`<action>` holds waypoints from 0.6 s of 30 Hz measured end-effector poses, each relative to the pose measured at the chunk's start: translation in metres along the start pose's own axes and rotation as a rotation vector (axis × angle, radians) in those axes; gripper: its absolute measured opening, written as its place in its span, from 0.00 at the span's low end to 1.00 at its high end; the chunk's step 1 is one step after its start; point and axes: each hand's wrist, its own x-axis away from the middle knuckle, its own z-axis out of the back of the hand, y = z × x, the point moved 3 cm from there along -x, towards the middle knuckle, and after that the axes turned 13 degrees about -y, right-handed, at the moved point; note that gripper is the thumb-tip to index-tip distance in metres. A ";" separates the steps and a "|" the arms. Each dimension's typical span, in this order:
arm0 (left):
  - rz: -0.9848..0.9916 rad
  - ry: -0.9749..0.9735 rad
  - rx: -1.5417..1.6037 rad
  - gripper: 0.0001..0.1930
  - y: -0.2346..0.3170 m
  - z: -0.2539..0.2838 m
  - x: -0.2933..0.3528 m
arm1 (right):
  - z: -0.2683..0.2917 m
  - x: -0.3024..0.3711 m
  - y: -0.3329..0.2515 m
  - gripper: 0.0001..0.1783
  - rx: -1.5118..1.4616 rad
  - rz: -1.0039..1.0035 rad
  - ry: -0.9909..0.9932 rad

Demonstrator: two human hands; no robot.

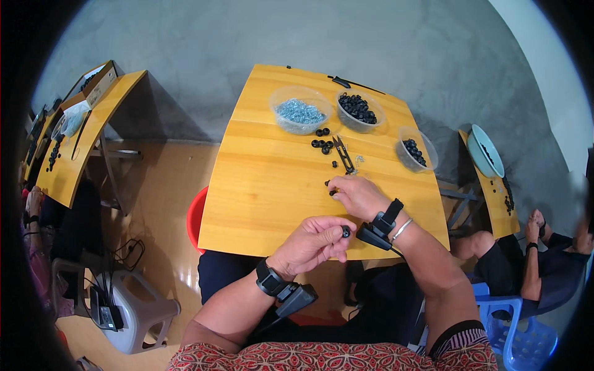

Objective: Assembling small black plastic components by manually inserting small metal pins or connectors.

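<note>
My left hand is closed over the table's near edge, pinching a small round black part between thumb and fingers. Ahead of it and to the right, my right hand is low over the wooden table. Its fingertips come together on a small black piece; the fingers partly cover it. Just beyond lie black thread snips, with several loose black parts to their left. Tiny clear pieces are scattered to the right of the snips.
Clear bowls hold light-blue small pieces, black parts and more black parts. A thin black tool lies at the far edge. A red bucket stands at left. Other people sit at side tables; a grey stool is lower left.
</note>
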 end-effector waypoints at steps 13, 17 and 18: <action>-0.122 0.034 -0.015 0.12 0.003 -0.006 -0.003 | 0.020 0.079 -0.045 0.07 -1.118 0.076 0.105; -0.109 0.029 -0.059 0.11 -0.002 -0.011 -0.009 | 0.016 0.095 -0.054 0.08 -1.189 0.156 0.127; -0.112 -0.016 -0.068 0.11 -0.003 -0.012 -0.012 | 0.014 0.098 -0.052 0.09 -1.191 0.158 0.133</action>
